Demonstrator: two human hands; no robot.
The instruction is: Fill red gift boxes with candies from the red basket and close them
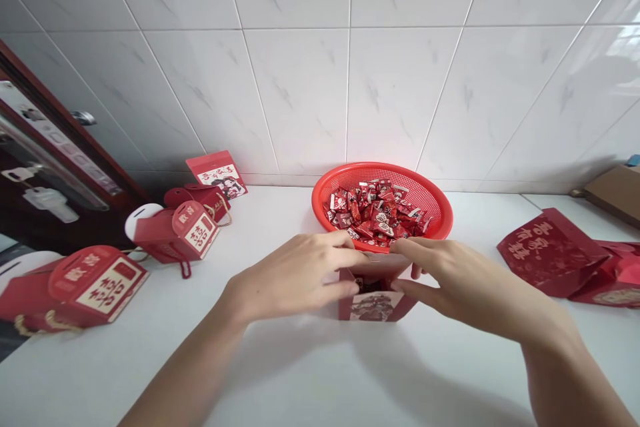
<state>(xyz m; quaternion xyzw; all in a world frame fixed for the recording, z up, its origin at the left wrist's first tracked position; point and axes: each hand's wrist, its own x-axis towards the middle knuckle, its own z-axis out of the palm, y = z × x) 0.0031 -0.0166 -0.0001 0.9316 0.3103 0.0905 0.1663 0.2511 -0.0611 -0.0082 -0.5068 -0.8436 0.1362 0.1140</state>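
Note:
A small red box [375,307] with a printed picture on its front stands on the white table, its top open. My left hand [305,277] has its thumb and fingers closed on the box's left upper edge. On the right upper edge, my right hand [450,277] grips the same box between thumb and fingers. Just behind the box sits a red plastic basket [445,207] of red-wrapped candies [383,213]. What lies inside the box is dark and hard to make out.
Red gift boxes [185,230] with rope handles stand on the table [280,373] at the left, near a dark door [65,173] with keys. More red boxes [550,253] lie at the right, before a cardboard piece [615,193]. A tiled wall [295,93] rises behind.

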